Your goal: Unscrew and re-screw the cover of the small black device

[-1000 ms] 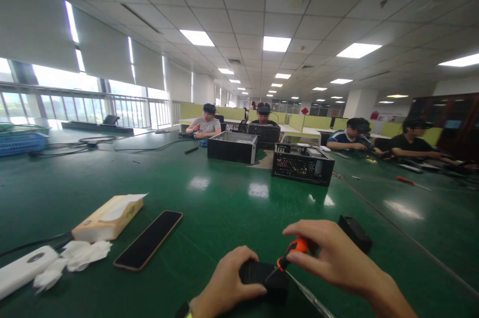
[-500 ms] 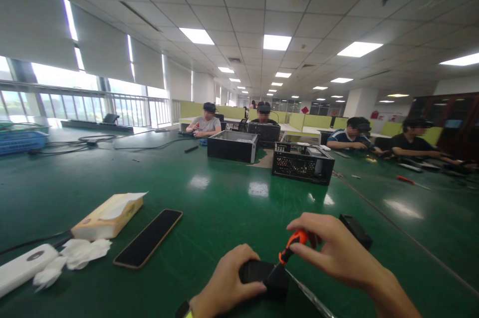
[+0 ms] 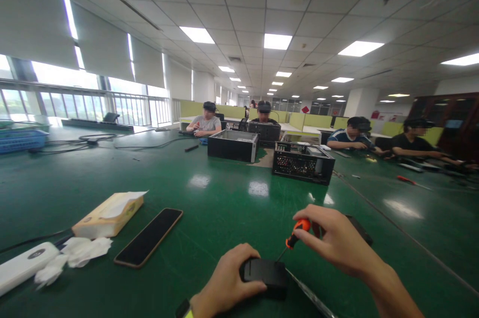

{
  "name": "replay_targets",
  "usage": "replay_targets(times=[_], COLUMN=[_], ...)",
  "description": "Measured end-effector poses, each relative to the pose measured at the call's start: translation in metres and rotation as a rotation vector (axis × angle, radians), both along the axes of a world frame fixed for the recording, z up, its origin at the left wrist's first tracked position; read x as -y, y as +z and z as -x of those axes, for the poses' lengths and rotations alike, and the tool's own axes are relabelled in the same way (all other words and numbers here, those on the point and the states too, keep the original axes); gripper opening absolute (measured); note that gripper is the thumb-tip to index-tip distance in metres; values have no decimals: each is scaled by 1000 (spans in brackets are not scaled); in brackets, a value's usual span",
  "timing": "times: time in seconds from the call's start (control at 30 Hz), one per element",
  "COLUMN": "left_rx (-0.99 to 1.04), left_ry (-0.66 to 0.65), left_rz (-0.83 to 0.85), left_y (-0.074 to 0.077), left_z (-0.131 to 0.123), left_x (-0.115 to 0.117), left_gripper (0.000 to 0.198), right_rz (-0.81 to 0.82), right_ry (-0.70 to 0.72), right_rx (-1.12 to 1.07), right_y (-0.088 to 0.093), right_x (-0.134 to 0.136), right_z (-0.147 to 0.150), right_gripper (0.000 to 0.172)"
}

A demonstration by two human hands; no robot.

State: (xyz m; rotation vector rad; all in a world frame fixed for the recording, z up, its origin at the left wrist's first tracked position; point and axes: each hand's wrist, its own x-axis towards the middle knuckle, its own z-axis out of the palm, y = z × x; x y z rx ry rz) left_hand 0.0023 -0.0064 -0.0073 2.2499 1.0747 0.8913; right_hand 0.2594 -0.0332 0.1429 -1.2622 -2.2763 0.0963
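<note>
Blk box (image 3: pixel 267 274), 1 pc: prob. light, stiff; grip sides. L hand (image 3: pixel 231 276) clasps it; R hand (image 3: pixel 334 241) pinches screwdriver (image 3: pixel 294 239).

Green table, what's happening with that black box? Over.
Left grip holding black box. Right grip on orange-and-black screwdriver, shaft slanting down to box's far edge, tip unclear. Right grip partly hides second black block.

Both hands (image 3: pixel 229 276) (image 3: pixel 339 239) curled, right grip perhaps light
</note>
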Motion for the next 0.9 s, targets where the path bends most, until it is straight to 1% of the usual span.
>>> replay_targets(times=[0.3,0.47,0.57,0.63,0.8,0.9], left_rx=[-11,-1,-1,-7,-14,-9], left_ry=[1,-5,-2,1,4,1], left_rz=[-9,-10,-7,-2,1,-4], left_y=[-1,0,1,1,0,-2], left_z=[0,0,0,0,1,1], left_x=[0,0,0,0,-1,-1], left_gripper=[44,42,43,43,43,43], right_rz=[2,35,14,17,51,55], right_ry=[-18,-99,-43,0,-82,-34], right_rx=[11,43,30,30,49,25], right_y=[-1,-2,-2,-2,-2,-3], right_x=[-2,-2,-1,-1,-1,-1], right_z=[2,1,1,1,1,1], right_gripper=[16,23,23,26,27,33])
